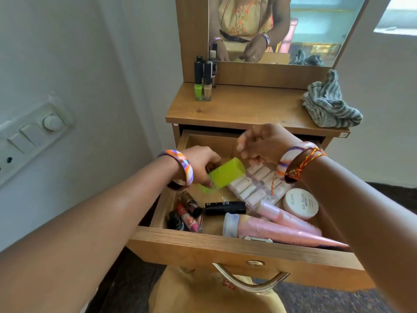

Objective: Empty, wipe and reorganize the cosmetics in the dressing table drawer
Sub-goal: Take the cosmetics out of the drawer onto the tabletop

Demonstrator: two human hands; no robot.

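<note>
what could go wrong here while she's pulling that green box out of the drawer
1. The left hand holds the green box only by one end; it may slip back into the drawer.
2. The right hand hovers close by, so the box could bump it.
3. The tall bottles stand in a tight cluster on the tabletop; setting the box beside them could topple them.

A single wide-angle camera sits on the person's head, looking forward and steeply down. It is close above the open drawer (225,242), with both forearms reaching in from the bottom corners. Farther up the frame come the tabletop (243,107) and the mirror (316,30); the wall (79,64) bends at the left edge.
</note>
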